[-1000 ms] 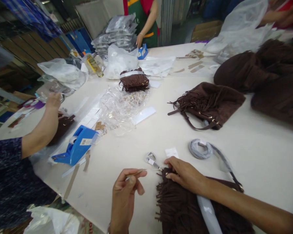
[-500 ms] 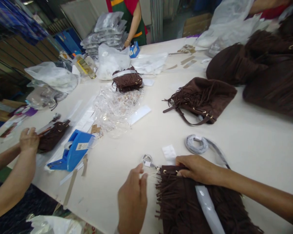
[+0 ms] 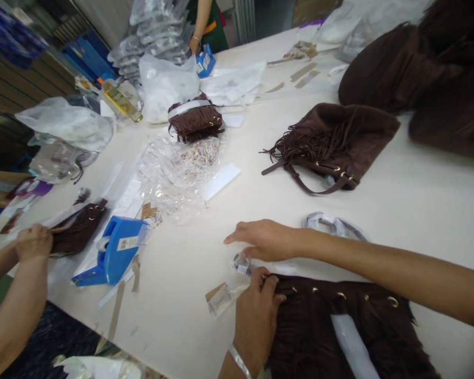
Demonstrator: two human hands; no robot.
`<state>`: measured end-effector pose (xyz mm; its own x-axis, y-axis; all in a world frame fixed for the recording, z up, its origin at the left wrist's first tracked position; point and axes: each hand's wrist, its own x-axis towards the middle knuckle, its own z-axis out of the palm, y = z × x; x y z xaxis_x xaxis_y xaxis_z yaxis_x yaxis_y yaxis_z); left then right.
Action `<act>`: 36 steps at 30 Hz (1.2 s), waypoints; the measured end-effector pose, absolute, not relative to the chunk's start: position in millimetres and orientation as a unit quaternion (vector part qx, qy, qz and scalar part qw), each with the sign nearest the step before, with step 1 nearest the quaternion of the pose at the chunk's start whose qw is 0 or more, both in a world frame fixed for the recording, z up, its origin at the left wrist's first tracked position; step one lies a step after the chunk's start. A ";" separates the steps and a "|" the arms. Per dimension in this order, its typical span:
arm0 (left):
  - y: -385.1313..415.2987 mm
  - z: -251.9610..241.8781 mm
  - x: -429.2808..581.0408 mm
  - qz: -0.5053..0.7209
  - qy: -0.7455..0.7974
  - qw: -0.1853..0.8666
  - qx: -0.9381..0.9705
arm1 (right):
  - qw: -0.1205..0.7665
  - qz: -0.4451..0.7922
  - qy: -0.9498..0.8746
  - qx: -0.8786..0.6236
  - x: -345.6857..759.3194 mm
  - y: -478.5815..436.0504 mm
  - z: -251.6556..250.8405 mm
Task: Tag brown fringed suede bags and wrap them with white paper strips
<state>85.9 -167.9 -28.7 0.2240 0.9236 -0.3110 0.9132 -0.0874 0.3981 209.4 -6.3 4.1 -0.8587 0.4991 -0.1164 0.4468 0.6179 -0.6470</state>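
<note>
A dark brown fringed suede bag (image 3: 332, 331) lies at the near edge of the white table (image 3: 418, 210), with a white wrapped strip across it. My left hand (image 3: 256, 316) is closed on the bag's top left corner, beside a small wrapped metal ring (image 3: 240, 263) and a clear packet with a brown tag (image 3: 221, 297). My right hand (image 3: 266, 239) reaches left across the table just above the ring, fingers stretched flat and holding nothing. A coiled wrapped strap (image 3: 332, 225) lies behind my right forearm.
A blue tape dispenser (image 3: 116, 252) stands at the left. A co-worker's hands (image 3: 33, 242) hold a small brown pouch (image 3: 79, 231). Crumpled clear plastic (image 3: 177, 168), more brown fringed bags (image 3: 332, 142), white bags (image 3: 166, 87) and another person at the far end fill the table.
My right hand left the bag's top edge and stretched out leftward over the ring. My left hand moved onto the bag's corner and set the tagged packet down. The view tilted downward.
</note>
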 end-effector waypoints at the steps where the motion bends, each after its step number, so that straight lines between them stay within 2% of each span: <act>1: -167.8 -29.9 86.6 0.003 0.621 0.256 0.740 | -0.005 0.332 -0.918 -0.219 191.7 -6.7 -1.0; 4: -168.7 -34.4 86.3 -0.004 0.618 0.235 0.750 | -0.100 0.272 -0.946 -0.142 156.9 -12.2 -16.3; 6: -171.3 -37.5 83.8 0.009 0.612 0.219 0.759 | -0.109 0.255 -0.951 -0.138 154.1 -13.0 -20.8; 10: -179.6 -42.6 76.0 0.065 0.596 0.183 0.779 | -0.042 0.281 -0.933 -0.219 189.5 -6.7 -9.4; 17: -185.8 -40.4 69.9 0.198 0.567 0.162 0.783 | 0.061 0.448 -0.824 -0.342 269.5 -38.9 5.5; 23: -181.5 -34.1 67.1 0.201 0.569 0.275 0.749 | -0.008 0.576 -0.720 -0.387 286.3 -63.8 -8.3; 26: -175.0 -31.3 66.9 0.225 0.576 0.329 0.714 | -0.006 0.571 -0.725 -0.384 279.9 -61.1 -14.1; 30: -158.5 -27.2 70.1 0.220 0.664 0.415 0.582 | 0.025 0.549 -0.770 -0.324 271.5 -50.7 -16.8; 34: -143.9 -24.7 72.9 0.170 0.615 0.564 0.524 | 0.023 0.530 -0.790 -0.309 269.5 -41.5 -16.9; 36: -140.5 -25.2 74.1 0.158 0.611 0.564 0.533 | 0.027 0.526 -0.793 -0.307 268.8 -39.4 -17.3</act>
